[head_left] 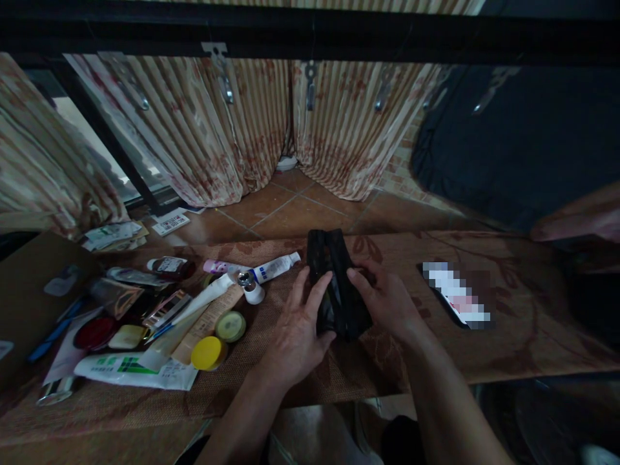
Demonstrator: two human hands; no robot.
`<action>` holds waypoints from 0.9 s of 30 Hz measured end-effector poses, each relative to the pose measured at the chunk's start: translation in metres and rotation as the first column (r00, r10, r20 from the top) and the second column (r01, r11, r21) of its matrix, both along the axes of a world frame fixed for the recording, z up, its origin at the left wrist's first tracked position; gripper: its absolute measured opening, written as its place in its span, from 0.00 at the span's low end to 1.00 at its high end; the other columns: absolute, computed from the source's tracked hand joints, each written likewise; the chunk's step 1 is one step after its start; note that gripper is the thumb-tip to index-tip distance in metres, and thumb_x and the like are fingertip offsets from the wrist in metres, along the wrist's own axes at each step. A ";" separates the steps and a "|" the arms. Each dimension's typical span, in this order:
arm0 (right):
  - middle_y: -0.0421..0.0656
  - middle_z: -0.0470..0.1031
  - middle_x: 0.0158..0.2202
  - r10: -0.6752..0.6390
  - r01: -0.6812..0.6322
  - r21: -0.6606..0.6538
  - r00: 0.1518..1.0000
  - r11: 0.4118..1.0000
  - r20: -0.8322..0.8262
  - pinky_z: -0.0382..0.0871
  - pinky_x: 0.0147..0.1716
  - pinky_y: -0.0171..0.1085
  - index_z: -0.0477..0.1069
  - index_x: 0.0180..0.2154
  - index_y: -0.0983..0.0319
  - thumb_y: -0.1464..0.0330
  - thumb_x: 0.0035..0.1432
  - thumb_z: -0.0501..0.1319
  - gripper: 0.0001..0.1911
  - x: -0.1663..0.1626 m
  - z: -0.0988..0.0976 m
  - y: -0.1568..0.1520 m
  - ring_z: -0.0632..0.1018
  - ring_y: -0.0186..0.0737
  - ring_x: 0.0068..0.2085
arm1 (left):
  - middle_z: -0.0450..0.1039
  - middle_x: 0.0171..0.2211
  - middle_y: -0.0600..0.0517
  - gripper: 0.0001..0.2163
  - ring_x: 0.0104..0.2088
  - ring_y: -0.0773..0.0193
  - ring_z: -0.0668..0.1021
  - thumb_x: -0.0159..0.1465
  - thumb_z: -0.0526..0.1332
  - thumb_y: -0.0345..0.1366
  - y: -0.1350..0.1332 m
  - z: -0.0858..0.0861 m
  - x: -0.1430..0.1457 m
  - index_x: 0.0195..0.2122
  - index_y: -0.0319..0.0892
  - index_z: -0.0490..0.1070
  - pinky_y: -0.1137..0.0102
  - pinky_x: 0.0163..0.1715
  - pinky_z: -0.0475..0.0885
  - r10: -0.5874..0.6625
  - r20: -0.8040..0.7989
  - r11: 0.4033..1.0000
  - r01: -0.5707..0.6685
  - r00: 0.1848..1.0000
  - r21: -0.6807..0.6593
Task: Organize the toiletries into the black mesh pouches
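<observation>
A black pouch (345,310) lies lengthwise on the brown patterned cloth, with a long slit down its middle, perhaps a zip opening. My left hand (296,326) grips its left side, the fingers resting over the top and the thumb at the near end. On the other side, my right hand (387,298) holds the right edge, thumb on top; some of its fingers are hidden. Just left of my hands are a small white bottle with a silver cap (250,287), a white tube (277,267), a round green jar (230,326) and a yellow-lidded jar (208,352).
More tubes and cosmetics, including a large white-green tube (140,370) and a dark red round lid (94,332), crowd the left beside a cardboard box (33,303). A phone (455,294) lies to the right. Another person's arm (581,216) shows at far right.
</observation>
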State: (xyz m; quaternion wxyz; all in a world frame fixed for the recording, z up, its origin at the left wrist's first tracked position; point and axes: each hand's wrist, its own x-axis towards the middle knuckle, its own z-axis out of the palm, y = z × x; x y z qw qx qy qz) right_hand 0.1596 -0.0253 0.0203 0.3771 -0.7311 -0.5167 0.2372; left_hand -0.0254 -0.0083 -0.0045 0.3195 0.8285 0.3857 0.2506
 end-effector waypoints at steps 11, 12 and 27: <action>0.49 0.81 0.40 0.002 -0.003 0.042 1.000 0.999 0.022 0.69 0.39 0.40 0.74 0.48 0.64 0.56 0.63 0.56 0.21 -0.002 -0.003 -0.001 0.81 0.47 0.40 | 0.30 0.72 0.51 0.38 0.70 0.48 0.52 0.54 0.66 0.25 0.001 0.001 0.004 0.65 0.55 0.56 0.54 0.66 0.58 -0.046 -0.028 0.999 0.047 0.999 0.009; 0.49 0.81 0.40 0.005 -0.006 0.044 1.000 0.999 0.024 0.69 0.38 0.40 0.74 0.48 0.65 0.56 0.63 0.55 0.21 -0.002 -0.003 0.000 0.81 0.47 0.40 | 0.30 0.72 0.51 0.39 0.70 0.48 0.53 0.54 0.66 0.25 0.001 0.000 0.004 0.65 0.55 0.56 0.54 0.66 0.58 -0.041 -0.029 0.999 0.041 0.999 0.013; 0.49 0.82 0.39 0.001 -0.004 0.070 0.999 0.998 0.049 0.70 0.37 0.39 0.74 0.47 0.65 0.57 0.63 0.55 0.20 -0.003 -0.003 0.000 0.81 0.46 0.38 | 0.31 0.72 0.50 0.34 0.69 0.48 0.54 0.54 0.69 0.29 0.002 0.001 0.003 0.61 0.53 0.60 0.55 0.65 0.59 -0.055 -0.037 0.997 0.057 0.998 0.049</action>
